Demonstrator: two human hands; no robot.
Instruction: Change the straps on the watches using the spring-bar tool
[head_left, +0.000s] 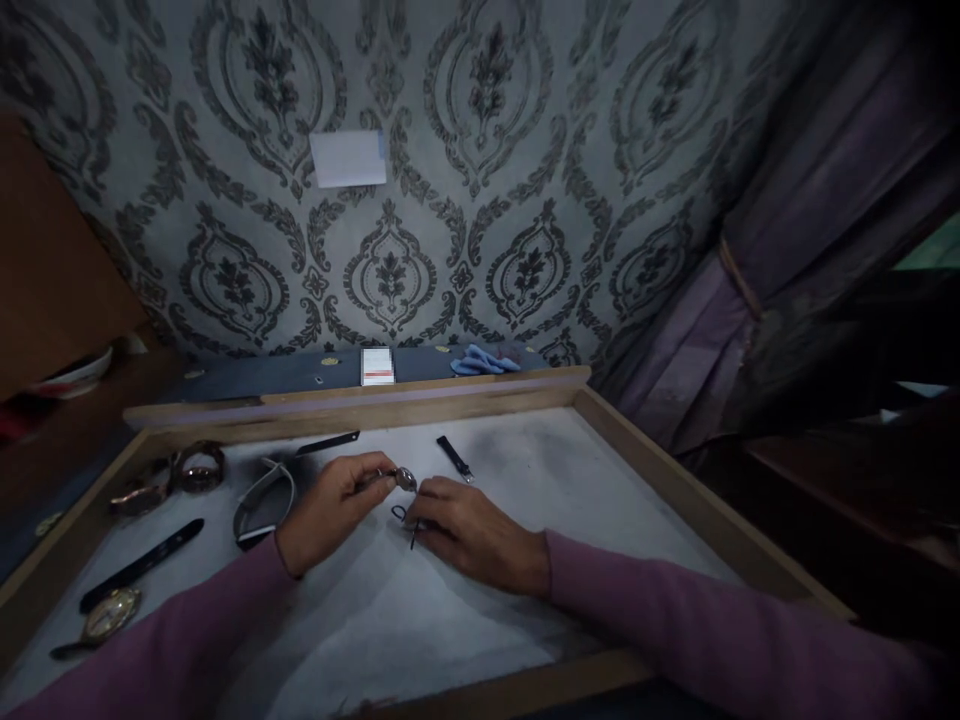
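My left grip [337,512] pinches wristwatch [406,480]; right grip [474,533] clamps dark looped item [398,506] (unclear what). Likely fine watch handling; calls for steadiness.

Small round watch [406,480], metallic in look, held aloft and tilted at the centre of the frame, its left part hidden between fingers; with one slim black item [394,509], loop-ended, identity unclear, gripped just below it, its middle hidden from sight.

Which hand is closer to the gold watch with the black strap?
Left. The left hand is beyond the gold watch, to its right; the right hand is much farther right.
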